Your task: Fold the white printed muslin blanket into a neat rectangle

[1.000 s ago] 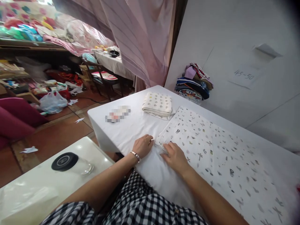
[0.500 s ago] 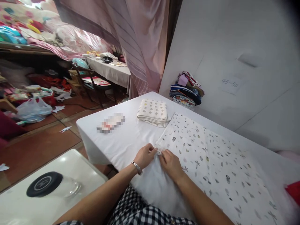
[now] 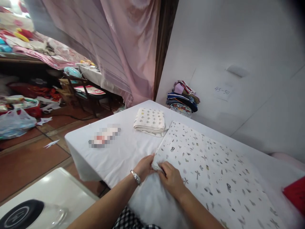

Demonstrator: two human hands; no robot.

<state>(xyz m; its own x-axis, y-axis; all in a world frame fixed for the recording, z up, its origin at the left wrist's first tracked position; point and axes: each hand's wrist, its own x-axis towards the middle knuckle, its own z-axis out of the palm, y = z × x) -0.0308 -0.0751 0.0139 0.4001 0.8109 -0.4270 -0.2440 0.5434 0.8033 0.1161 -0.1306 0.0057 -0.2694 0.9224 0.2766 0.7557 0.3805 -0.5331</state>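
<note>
A white fabric (image 3: 209, 165) printed with small grey plant and animal shapes is spread over the right part of the table. My left hand (image 3: 145, 167), with a silver bracelet at its wrist, pinches the near left corner of this fabric. Close beside it, my right hand (image 3: 172, 178) is closed on the same corner with bent fingers. Below both hands, fluffy white wadding (image 3: 154, 198) hangs over the table edge against my checked clothing. The fingertips are partly hidden in the folds.
A folded printed cloth (image 3: 150, 121) and a blurred-out flat object (image 3: 105, 136) lie on the white-covered table (image 3: 126, 149). Stacked clothes (image 3: 182, 97) stand by the wall. Lower left, a pale stool-like surface (image 3: 64, 190) bears a black-lidded clear container (image 3: 22, 214). Something red (image 3: 295, 192) lies at right.
My view has shifted, so the table's far items sit lower and further left. Both hands stay at the fabric corner; the left fingers now reach under it and the right fingers lie over its edge.
</note>
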